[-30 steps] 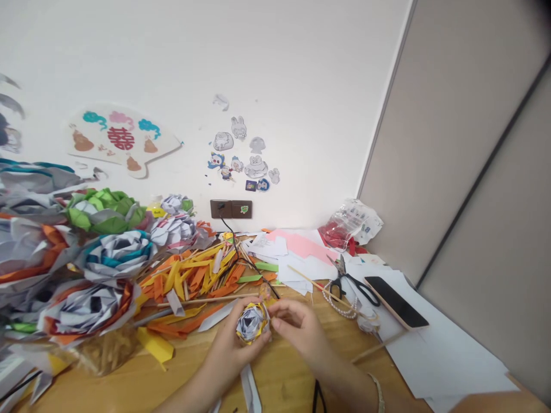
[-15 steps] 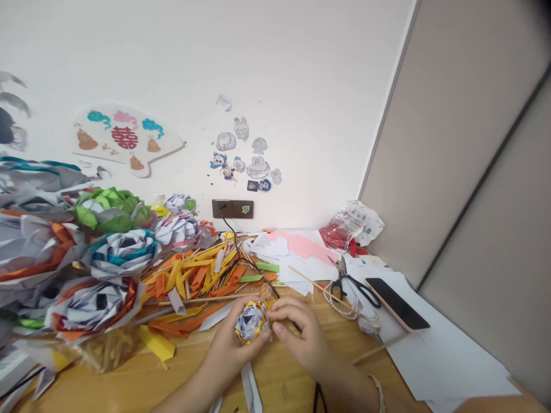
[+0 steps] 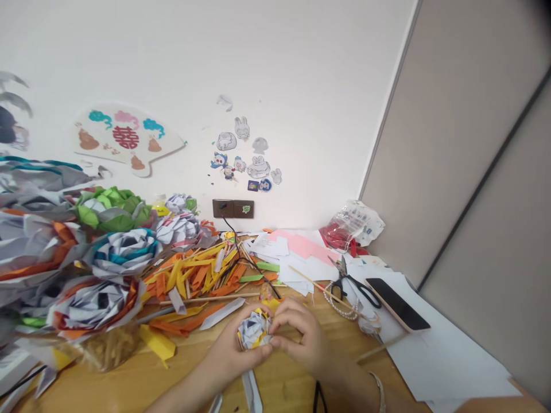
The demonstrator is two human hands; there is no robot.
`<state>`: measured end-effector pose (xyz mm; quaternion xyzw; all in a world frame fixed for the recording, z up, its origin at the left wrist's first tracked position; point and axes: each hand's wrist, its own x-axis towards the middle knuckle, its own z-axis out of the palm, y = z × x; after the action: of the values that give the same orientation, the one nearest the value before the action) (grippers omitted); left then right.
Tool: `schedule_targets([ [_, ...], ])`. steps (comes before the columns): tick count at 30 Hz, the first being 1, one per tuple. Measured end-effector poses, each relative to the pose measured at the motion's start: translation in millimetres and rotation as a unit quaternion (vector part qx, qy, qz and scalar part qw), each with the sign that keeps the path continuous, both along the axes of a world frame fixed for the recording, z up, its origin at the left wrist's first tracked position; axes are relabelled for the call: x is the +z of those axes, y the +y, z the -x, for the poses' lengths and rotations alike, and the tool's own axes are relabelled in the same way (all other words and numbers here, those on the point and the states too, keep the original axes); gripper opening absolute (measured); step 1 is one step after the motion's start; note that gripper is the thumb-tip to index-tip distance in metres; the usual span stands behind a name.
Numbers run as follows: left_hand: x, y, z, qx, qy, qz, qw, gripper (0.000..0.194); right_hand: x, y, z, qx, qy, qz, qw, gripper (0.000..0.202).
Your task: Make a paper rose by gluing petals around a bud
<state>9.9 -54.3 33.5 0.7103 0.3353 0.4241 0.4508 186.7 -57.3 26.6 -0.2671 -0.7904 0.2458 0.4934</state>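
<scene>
A small white paper flower with yellow outer petals [image 3: 253, 331] is held above the wooden table near its front. My left hand [image 3: 235, 347] wraps round its left side and underside, thumb along the lower edge. The fingertips of my right hand [image 3: 301, 332] pinch at the flower's right rim. Whatever lies between those fingertips is too small to make out. Folded white paper strips [image 3: 251, 391] lie on the table just below my hands.
Large paper flowers [image 3: 123, 249] crowd the left side. Orange and yellow strips [image 3: 193, 272] are piled behind my hands. Scissors [image 3: 344, 281], a pearl string, a phone [image 3: 398, 304] and white sheets [image 3: 447, 361] lie on the right. A black cable runs from the wall socket [image 3: 233, 209].
The flower has turned and tilted in my left hand and shifted slightly right. My right hand's fingertips have moved down a little and drawn together at its rim.
</scene>
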Motion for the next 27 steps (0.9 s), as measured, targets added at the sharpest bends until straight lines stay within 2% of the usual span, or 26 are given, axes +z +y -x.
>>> schedule_targets([
  [4,-1.7,0.6,1.2,-0.007,0.001,0.006,1.0,0.045,-1.3,1.4,-0.7,0.018,0.002,0.026,0.999,0.017],
  [9,-3.6,0.1,2.6,-0.025,0.003,0.003,1.0,0.04,-9.5,3.0,2.3,0.025,0.074,0.17,0.982,0.036],
  [12,-2.7,-1.6,4.2,-0.033,0.018,0.005,0.999,0.038,-11.0,3.4,5.1,0.046,0.09,0.215,0.971,0.042],
  [15,-2.5,-2.8,5.7,-0.05,0.025,0.005,0.998,0.04,-8.5,4.3,6.4,0.101,0.13,0.242,0.956,0.045],
  [19,-4.2,-4.9,4.7,-0.076,0.027,-0.007,0.997,0.041,-5.4,5.9,5.4,0.202,0.165,0.301,0.917,0.049],
  [27,-6.2,-10.4,0.9,-0.102,0.006,0.052,0.993,0.037,-5.4,5.4,8.5,0.19,0.167,0.297,0.921,0.053],
])
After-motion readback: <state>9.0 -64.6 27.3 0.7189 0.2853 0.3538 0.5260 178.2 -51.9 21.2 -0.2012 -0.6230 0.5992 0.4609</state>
